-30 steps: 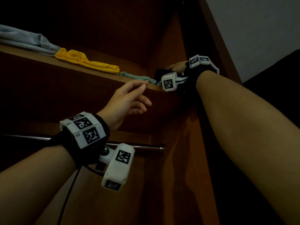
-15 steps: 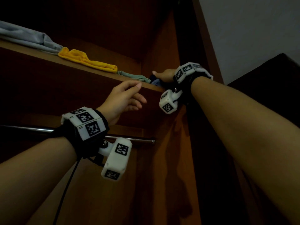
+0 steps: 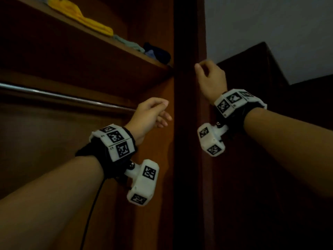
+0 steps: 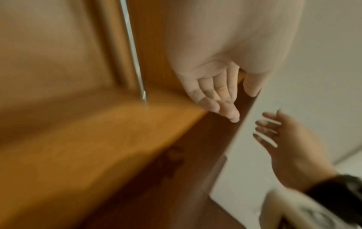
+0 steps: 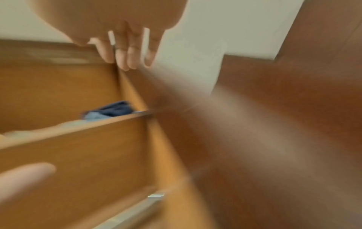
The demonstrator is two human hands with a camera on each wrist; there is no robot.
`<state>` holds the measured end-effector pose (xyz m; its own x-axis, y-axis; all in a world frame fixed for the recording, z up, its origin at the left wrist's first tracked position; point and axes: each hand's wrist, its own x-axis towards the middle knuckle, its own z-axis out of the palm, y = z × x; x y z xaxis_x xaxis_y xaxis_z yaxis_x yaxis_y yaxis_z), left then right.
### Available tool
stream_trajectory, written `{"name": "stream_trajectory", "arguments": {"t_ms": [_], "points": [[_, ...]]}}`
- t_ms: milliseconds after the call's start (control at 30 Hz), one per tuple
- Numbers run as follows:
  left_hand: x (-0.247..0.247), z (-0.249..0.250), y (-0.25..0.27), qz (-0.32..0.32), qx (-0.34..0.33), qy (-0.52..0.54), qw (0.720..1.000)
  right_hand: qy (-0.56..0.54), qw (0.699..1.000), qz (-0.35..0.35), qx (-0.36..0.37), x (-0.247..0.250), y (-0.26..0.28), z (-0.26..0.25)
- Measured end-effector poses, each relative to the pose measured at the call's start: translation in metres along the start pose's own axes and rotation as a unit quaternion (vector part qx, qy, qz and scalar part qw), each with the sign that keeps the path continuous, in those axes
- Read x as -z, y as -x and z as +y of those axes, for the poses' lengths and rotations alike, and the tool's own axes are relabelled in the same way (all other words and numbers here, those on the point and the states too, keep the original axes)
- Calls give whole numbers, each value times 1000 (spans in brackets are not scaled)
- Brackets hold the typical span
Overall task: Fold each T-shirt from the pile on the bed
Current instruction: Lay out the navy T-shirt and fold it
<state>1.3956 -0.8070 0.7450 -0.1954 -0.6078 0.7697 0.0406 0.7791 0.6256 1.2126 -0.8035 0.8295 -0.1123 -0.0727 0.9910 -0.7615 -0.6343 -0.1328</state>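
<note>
The left hand (image 3: 150, 114) is nearest, raised in front of the wardrobe's inner side panel (image 3: 158, 177), fingers loosely bent and holding nothing. The right hand (image 3: 210, 78) is a little higher and farther out, on the other side of the wardrobe's dark upright edge (image 3: 185, 123), fingers relaxed and spread in the left wrist view, also empty. Behind the left hand, to its left, a metal hanging rail (image 3: 63, 97) runs across the wardrobe. Above both hands and well apart from them is the wooden shelf (image 3: 100, 51). On it, above the left hand and nearest the upright, lies a dark blue T-shirt (image 3: 158, 52), folded; beside it a pale green one (image 3: 128, 44), then a yellow one (image 3: 86, 21) farther left.
</note>
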Motion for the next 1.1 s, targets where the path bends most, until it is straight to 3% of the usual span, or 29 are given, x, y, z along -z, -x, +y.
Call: {"name": "stream_trajectory", "arguments": {"t_ms": [300, 633, 867, 1100], "points": [[-194, 25, 47, -139, 45, 136, 980, 188, 968, -28, -163, 217, 69, 64], [-484, 100, 108, -253, 55, 247, 934, 310, 909, 18, -278, 514, 112, 136], [-691, 140, 155, -320, 96, 303, 893, 384, 848, 44, -362, 718, 154, 194], [-879, 149, 185, -392, 114, 331, 851, 445, 783, 103, -423, 886, 203, 265]]}}
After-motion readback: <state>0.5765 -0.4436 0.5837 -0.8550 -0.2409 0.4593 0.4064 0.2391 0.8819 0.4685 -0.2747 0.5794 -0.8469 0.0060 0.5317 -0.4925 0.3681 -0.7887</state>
